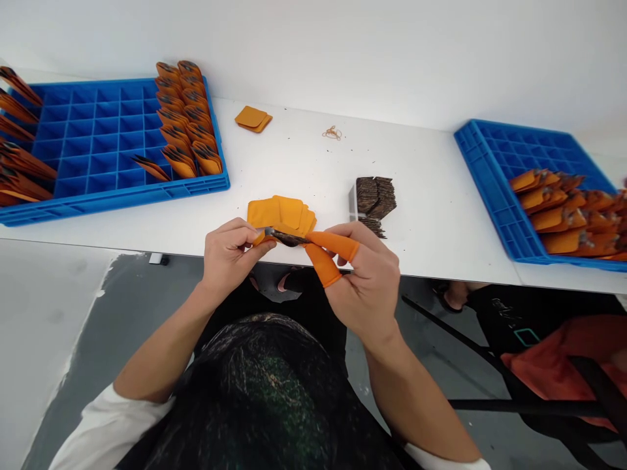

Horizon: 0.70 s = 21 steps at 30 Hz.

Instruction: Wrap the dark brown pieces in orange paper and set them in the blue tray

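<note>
My left hand (230, 251) pinches a small orange envelope (261, 237) between thumb and fingers, just above the table's front edge. A dark brown flat piece (292, 240) shows at the envelope's mouth. My right hand (365, 267) wears orange finger cots (337, 245) on thumb and forefinger, their tips closed on the dark piece's right end. How far the piece sits inside the envelope is hidden. Just behind my hands lies a fanned pile of orange envelopes (279, 210). A clear holder with a stack of dark brown flat pieces (375, 196) stands behind my right hand.
At the left, a blue divided tray (98, 140) carries filled orange envelopes (189, 121) along both sides. Another blue tray (482, 176) on the right bears more. Two loose orange envelopes (252, 117) and some rubber bands (332, 133) lie farther back. Someone's red-clad leg (563, 359) shows lower right.
</note>
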Tool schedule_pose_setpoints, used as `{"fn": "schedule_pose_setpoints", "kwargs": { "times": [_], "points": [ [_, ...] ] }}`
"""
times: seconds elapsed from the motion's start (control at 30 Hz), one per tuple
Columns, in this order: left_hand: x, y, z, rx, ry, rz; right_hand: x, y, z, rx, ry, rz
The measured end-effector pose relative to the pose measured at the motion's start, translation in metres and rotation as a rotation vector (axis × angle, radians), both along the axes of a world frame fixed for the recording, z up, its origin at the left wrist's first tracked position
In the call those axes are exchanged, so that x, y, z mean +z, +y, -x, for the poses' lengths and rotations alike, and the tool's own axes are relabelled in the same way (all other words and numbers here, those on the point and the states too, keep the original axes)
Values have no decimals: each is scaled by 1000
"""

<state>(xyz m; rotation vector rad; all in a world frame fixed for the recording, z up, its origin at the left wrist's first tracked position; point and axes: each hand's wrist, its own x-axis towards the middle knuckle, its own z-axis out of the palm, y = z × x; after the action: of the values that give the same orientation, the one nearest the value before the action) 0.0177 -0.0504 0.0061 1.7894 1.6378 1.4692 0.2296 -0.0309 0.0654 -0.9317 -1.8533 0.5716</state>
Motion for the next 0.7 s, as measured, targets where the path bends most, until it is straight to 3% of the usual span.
{"fn": "schedule_pose_setpoints", "kwargs": {
  "times": [0.23,0.33,0.43,0.6,0.7],
  "points": [
    [-4,-1,1,-51,106,-100,-7,6,6,-57,-333,-276],
    [-4,-2,2,-87,110,-84,-6,9,4,-43,-395,-295],
    [-3,-2,5,-118,44,-9,-7,12,-3,1,-256,-167],
    [-2,-4,6,-212,-63,61,-20,16,-9,149,-32,238],
    [0,-4,5,-256,-114,30,-27,17,-9,136,63,322]
  ]
}}
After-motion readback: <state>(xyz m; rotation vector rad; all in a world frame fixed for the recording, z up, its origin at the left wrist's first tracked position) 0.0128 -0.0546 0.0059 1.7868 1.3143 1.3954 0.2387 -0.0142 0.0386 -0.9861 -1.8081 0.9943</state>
